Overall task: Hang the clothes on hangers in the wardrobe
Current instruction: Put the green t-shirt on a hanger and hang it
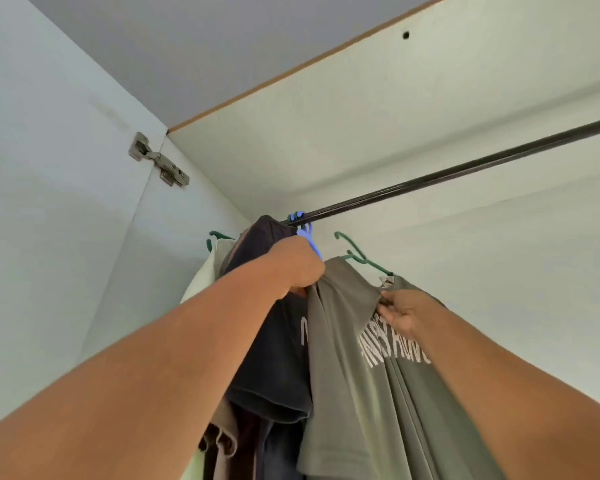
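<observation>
Soft olive-green printed T-shirt [378, 358] on green plastic hanger [364, 259], hook not on the rail: limp, light; left hand [300, 268] grips shoulder fabric, right hand [400, 311] pinches collar; best held by hanger

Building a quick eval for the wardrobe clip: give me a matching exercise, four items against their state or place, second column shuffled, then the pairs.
Column 1
1. olive-green T-shirt
2. blue hanger
3. dark T-shirt
4. door hinge

Column 2
A. hooked over the rod
B. on a green hanger whose hook is below the rod, not on it
C. metal, upper left, where door meets cabinet side
D. hangs left of the olive shirt, behind the left hand

Pairs: 1-B, 2-A, 3-D, 4-C

The right hand pinches the olive shirt at its collar.
</observation>
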A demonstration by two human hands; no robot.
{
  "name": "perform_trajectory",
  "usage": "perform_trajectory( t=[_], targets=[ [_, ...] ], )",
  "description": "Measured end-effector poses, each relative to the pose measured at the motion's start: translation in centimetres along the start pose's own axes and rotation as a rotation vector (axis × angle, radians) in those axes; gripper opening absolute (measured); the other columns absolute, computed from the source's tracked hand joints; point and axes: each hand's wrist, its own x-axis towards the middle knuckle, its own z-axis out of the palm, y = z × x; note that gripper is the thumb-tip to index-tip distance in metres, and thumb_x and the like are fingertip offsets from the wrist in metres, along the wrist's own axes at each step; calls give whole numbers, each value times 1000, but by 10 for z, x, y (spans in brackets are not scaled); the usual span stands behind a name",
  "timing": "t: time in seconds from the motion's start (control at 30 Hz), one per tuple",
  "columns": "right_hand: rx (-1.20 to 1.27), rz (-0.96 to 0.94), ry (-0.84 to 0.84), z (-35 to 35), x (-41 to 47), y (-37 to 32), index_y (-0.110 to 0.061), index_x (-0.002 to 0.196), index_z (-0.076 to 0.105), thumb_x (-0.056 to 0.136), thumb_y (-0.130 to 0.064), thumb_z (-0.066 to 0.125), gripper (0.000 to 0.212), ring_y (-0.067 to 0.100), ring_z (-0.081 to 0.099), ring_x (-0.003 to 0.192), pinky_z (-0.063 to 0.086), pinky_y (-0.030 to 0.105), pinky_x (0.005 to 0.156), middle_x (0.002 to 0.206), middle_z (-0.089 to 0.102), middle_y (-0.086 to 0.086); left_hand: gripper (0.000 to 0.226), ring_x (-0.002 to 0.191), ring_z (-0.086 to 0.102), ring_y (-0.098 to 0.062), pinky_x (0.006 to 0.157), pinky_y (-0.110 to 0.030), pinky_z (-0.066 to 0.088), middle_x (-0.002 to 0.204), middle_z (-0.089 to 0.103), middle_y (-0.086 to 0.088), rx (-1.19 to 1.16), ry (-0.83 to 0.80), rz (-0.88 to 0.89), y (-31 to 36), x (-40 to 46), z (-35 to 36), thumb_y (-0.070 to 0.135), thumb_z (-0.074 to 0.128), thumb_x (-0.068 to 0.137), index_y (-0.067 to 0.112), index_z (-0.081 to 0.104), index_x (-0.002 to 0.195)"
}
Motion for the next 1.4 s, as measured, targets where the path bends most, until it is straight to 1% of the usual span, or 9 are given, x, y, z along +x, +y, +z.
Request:
perform_trajectory(
  t=[0.1,0.27,0.47,0.63,0.8,0.9,1.1,1.27,1.4],
  targets=[
    [53,-23,-47,17,41,1,8,98,53,99,8,38,16,30,56,114,48,24,91,90,53,19,30,114,58,-31,77,-29,45,124,60,-18,114,135,37,2,16,4,11,43,98,-3,57,121],
    [96,-77,-136,43,88,5,5,107,53,99,7,39,16,26,57,81,50,26,88,82,51,15,21,117,55,-29,85,-29,41,127,58,-15,178,297,85,6,40,9,11,42,99,7,55,115],
    [173,-79,-166,57,123,11,3,100,55,99,5,40,14,26,57,116,49,31,86,85,53,13,17,88,56,-32,68,-29,39,99,66,-17,220,339,100,-4,67,21,6,48,93,3,59,81],
    [239,-73,-230,69,139,12,0,93,53,99,6,38,17,29,54,123,47,36,95,125,56,16,28,110,56,-38,84,-42,47,115,59,-29,259,393,120,-2,85,25,-1,48,86,-15,58,107],
    [198,-29,-279,78,129,20,-2,82,51,98,1,45,17,27,58,114,56,23,72,84,55,13,25,83,58,-29,63,-35,45,91,59,-23,353,425,60,-1,77,11,8,51,86,9,39,65],
    [123,9,-289,82,114,38,-3,85,53,99,1,42,18,22,66,72,49,21,37,78,52,11,22,58,39,-17,47,-26,31,70,42,-7,367,387,-18,-1,64,1,6,49,85,9,38,66],
    [59,-18,-198,75,75,47,-3,106,55,96,1,51,12,19,57,65,51,23,39,92,60,14,24,73,47,-23,62,-29,37,71,43,-5,450,351,-41,6,42,-11,9,48,90,9,40,67],
    [-956,-552,59,55,34,41,-4,120,45,92,-31,58,41,34,58,103,50,36,85,118,55,15,23,66,43,-19,47,-26,27,77,43,-6,461,372,-17,13,14,-16,12,57,83,10,38,70],
    [-1048,-917,97,55,-15,49,-11,120,42,93,-34,55,38,33,47,110,42,44,87,119,47,12,23,91,43,-23,66,-28,36,102,45,-7,388,432,51,7,-30,-12,14,54,87,8,44,107]
  ],
)
